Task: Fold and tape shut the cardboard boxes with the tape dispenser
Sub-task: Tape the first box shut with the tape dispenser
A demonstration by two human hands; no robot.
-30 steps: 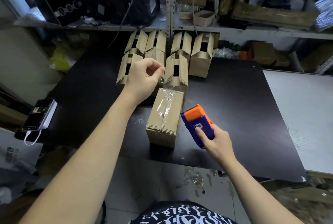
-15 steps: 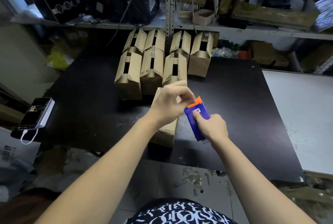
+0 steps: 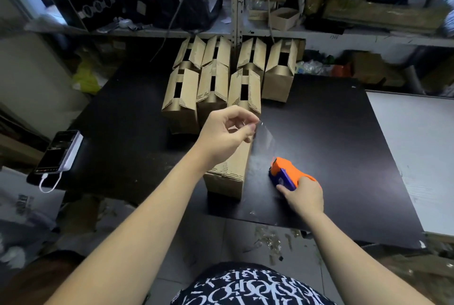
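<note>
Phone (image 3: 59, 152) at table's 9 o'clock edge. Open boxes (image 3: 213, 83) at 12 o'clock. Left hand (image 3: 227, 133) pinches free end of clear tape (image 3: 266, 139) above closed box (image 3: 227, 173), table centre. Tape dispenser (image 3: 285, 172) at box's 3 o'clock, gripped by right hand (image 3: 303, 196). Best: hold strip taut, centre on seam, press flat, then cut.

Near box (image 3: 228, 173) top mostly behind left hand (image 3: 224, 133).
</note>
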